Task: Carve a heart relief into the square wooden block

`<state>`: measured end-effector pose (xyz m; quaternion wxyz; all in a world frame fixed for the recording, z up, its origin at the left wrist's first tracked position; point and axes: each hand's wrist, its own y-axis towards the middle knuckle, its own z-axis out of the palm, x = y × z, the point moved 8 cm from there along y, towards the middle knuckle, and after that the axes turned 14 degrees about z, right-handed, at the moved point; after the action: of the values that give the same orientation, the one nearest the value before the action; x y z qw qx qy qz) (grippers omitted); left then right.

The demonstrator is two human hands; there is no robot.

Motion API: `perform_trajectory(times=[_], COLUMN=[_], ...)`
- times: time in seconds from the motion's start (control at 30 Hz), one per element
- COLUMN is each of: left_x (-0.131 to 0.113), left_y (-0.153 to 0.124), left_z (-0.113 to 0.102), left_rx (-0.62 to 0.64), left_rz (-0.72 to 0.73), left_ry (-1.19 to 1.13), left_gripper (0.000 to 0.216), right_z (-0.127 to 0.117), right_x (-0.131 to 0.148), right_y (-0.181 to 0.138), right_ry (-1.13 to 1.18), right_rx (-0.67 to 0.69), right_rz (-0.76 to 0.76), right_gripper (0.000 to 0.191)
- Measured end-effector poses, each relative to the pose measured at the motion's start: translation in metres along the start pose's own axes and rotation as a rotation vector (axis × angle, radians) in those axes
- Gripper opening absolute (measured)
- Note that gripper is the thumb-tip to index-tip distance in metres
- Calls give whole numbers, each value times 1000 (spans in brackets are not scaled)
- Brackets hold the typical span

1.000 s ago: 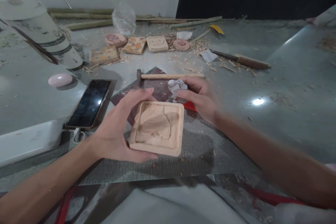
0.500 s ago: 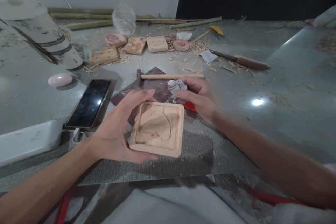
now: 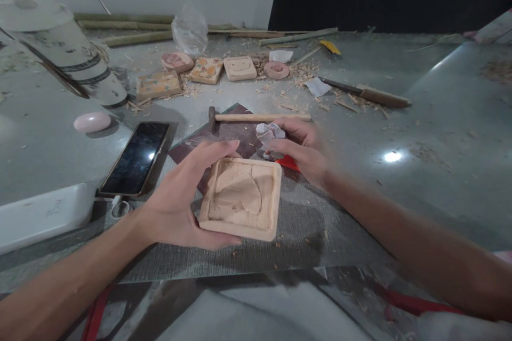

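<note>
My left hand [image 3: 178, 200] grips a square carved wooden block [image 3: 240, 200] by its left side, thumb on the far edge and fingers under the near edge. A raised rim surrounds a smooth heart-like relief on its face, tilted towards me. To the right, slightly beyond the block, my right hand [image 3: 302, 146] pinches a crumpled whitish wad, paper or cloth [image 3: 270, 133]. Just below that hand lies a red toothed object [image 3: 288, 162], partly covered. Behind both hands, a hammer [image 3: 260, 117] with a wooden handle rests across a dark reddish board [image 3: 236, 136].
At left are a phone [image 3: 136, 159], a white power bank [image 3: 48, 216], a pink egg-shaped object [image 3: 92, 122] and a large white bottle [image 3: 76, 53]. Carved pieces [image 3: 240, 68] and wood shavings lie further back. A wooden-handled blade [image 3: 366, 91] lies at right. Bamboo sticks [image 3: 136, 37] line the wall.
The wooden block and my left hand have shifted very slightly right and towards me. My right hand stays almost in place with the crumpled wad.
</note>
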<state>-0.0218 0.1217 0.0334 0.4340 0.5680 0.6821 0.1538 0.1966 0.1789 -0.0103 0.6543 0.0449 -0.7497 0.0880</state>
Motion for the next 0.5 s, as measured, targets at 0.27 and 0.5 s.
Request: perform_trajectory(times=[0.27,0.5], left_x=[0,1], left_y=[-3,-2], left_z=[1,2], left_rx=[7,36], left_rz=[-12,-49], left_ry=[-12,-32], left_gripper=[120,122], right_z=[0,0], right_x=[-2,-1], right_y=[0,0], right_ry=[20,-3], right_rx=[10,16], right_rz=[15,-1], right_gripper=[14,11])
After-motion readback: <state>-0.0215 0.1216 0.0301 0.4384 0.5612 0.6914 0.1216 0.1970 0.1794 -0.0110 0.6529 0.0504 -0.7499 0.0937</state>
